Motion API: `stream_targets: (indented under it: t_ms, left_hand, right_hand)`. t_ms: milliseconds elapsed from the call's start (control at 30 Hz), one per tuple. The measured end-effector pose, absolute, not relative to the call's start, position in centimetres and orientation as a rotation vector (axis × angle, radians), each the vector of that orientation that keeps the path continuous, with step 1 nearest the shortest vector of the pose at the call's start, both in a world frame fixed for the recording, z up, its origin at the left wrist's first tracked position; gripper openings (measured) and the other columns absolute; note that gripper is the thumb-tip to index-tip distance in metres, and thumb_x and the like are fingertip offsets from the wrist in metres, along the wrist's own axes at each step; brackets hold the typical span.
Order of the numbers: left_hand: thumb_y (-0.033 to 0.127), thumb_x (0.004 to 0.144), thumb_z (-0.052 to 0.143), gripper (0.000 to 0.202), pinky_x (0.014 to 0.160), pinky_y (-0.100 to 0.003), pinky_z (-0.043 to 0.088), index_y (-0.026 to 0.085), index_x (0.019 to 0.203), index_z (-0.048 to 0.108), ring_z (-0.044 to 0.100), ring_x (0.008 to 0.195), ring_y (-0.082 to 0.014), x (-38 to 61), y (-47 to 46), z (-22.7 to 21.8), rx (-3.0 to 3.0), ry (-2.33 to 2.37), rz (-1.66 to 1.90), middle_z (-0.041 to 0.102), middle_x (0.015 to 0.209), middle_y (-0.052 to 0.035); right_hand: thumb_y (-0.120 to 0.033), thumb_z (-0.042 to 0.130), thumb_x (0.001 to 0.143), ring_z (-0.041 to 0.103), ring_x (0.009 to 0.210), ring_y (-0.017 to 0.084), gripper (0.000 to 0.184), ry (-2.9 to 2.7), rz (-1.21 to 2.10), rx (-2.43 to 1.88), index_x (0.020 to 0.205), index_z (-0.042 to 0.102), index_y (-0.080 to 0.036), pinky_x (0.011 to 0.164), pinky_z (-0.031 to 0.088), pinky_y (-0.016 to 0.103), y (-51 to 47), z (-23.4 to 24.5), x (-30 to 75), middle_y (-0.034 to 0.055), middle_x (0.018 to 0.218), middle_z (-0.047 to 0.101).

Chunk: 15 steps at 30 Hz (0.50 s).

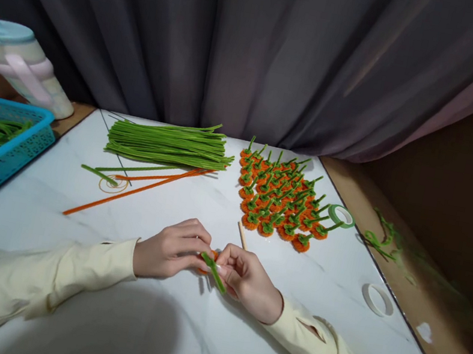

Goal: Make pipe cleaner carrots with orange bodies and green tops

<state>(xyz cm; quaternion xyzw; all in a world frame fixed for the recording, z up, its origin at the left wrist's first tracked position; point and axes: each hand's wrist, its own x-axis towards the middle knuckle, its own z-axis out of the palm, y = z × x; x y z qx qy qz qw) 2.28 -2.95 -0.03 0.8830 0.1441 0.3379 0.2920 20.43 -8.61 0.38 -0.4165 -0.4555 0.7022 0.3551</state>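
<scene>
Orange-and-green piece: dial centre, with left hand at 9 o'clock and right hand at 3 o'clock; fingertips of both are pinched narrow on it. Caution: uneven pinch pressure could bend its green stalk or cause slippage. A stick lies at 1 o'clock; a knuckle strike could roll it into the orange pieces beyond, disturbing them.

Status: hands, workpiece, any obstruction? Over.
Left hand, right hand: both holding small fuzzy orange-and-green piece. Thin pale wooden stick just beyond right hand. Nothing visibly blocking.
</scene>
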Motion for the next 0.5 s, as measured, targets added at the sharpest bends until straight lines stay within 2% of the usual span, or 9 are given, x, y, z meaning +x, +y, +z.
stream_targets:
  t_ms: [200,367,500]
  left_hand:
    - [0.013,0.082,0.052,0.018,0.071,-0.030,0.047,0.017,0.096,0.061,0.053,0.075,-0.0168,1.9,-3.5,-0.4,2.502,0.359,1.022,0.061,0.081,-0.0078]
    - [0.013,0.082,0.053,0.015,0.070,-0.028,0.046,0.015,0.096,0.059,0.052,0.076,-0.0160,2.1,-3.9,-0.1,2.478,0.433,0.976,0.059,0.081,-0.0078]
    - [0.014,0.083,0.051,0.019,0.073,-0.028,0.045,0.015,0.101,0.055,0.053,0.082,-0.0164,2.0,-3.4,0.8,2.341,0.389,0.812,0.058,0.088,-0.0090]
  right_hand:
    - [-0.050,0.060,0.073,0.027,0.040,0.004,0.039,-1.202,1.744,-1.083,0.066,0.041,-0.017,0.039,0.020,0.018,-9.1,0.5,20.1,-0.0078,0.048,0.040]
    - [-0.036,0.052,0.081,0.036,0.047,0.007,0.025,-1.447,1.422,-1.203,0.066,0.042,-0.017,0.046,0.028,0.020,-9.5,0.4,20.3,-0.0049,0.051,0.043]
    - [-0.026,0.047,0.083,0.040,0.048,0.008,0.019,-1.598,1.262,-1.257,0.066,0.044,-0.018,0.049,0.031,0.021,-9.4,0.3,20.7,-0.0040,0.052,0.047]
